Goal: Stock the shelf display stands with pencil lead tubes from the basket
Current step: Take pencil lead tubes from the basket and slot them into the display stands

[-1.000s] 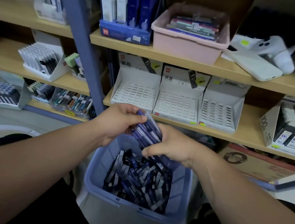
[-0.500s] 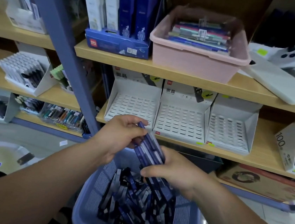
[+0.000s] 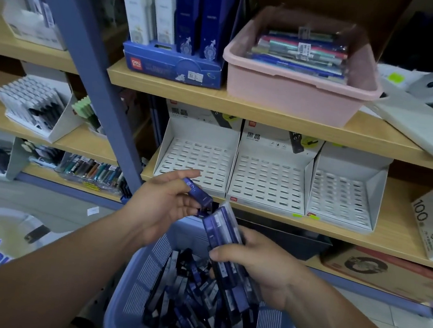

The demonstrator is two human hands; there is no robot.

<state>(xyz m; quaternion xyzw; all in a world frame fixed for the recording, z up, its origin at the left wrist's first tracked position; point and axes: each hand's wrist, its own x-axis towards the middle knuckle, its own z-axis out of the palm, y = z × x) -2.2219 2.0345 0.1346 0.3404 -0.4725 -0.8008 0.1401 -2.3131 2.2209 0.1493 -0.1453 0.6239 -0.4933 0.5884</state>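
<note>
A blue plastic basket (image 3: 140, 274) in front of me holds several dark blue pencil lead tubes (image 3: 194, 299). My right hand (image 3: 260, 266) grips a bundle of tubes (image 3: 223, 226) above the basket. My left hand (image 3: 165, 204) pinches a single blue tube (image 3: 197, 192), lifted apart from the bundle, just in front of the left stand. Three white slotted display stands sit side by side on the middle shelf: left (image 3: 196, 167), middle (image 3: 268, 180), right (image 3: 341, 197). Their slots hold nothing.
A blue shelf upright (image 3: 86, 68) rises left of the stands. On the upper shelf stand a pink tub (image 3: 294, 89) of pens and a blue box display (image 3: 172, 64). A white box marked 100 (image 3: 429, 226) sits at right. A cardboard box (image 3: 386, 272) lies below.
My left hand has pulled one tube away from the bundle and raised it toward the left stand. The view has moved closer to the shelf.
</note>
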